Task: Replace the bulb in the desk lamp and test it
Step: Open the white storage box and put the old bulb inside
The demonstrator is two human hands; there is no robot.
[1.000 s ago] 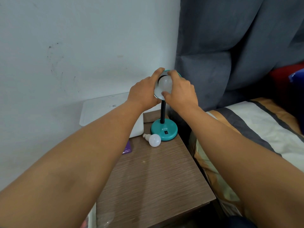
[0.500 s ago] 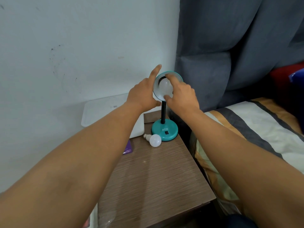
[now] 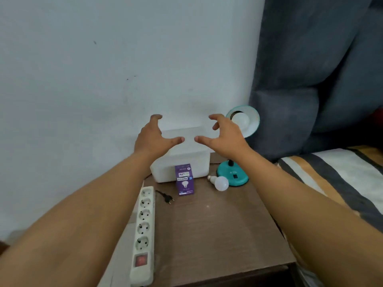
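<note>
So: both hands off the lamp, hovering above the wooden bedside table (image 3: 217, 230). Left hand (image 3: 152, 139) with fingers spread and curled, holding nothing. Right hand (image 3: 224, 136) likewise spread and empty, just left of the lamp shade (image 3: 249, 123).

Landmark: the teal desk lamp (image 3: 233, 176), standing at the back right corner of the table. A white bulb (image 3: 241, 119) sits inside its shade, apparently seated in the socket; how tightly, cannot tell. A second loose bulb (image 3: 220, 182) lies on its side touching the left edge of the lamp's base, presumably the old one. Left of the lamp, a purple bulb box (image 3: 185, 180) stands upright against a white box (image 3: 182, 160). Further left of the lamp, a black plug (image 3: 168, 198) lies loose on the table, not in any socket. Beyond it, a white power strip (image 3: 144, 228) runs along the table's left edge, red switch at the near end; whether on or off, cannot tell.

Progress, as judged: swap looks done, bulb unlit. Left to do: the test. Plug likely needs to go into the strip, strip switched on, then the lamp's base switch. If that plug belongs to the lamp (cord path not traceable), the plug is the next thing to pick up
</note>
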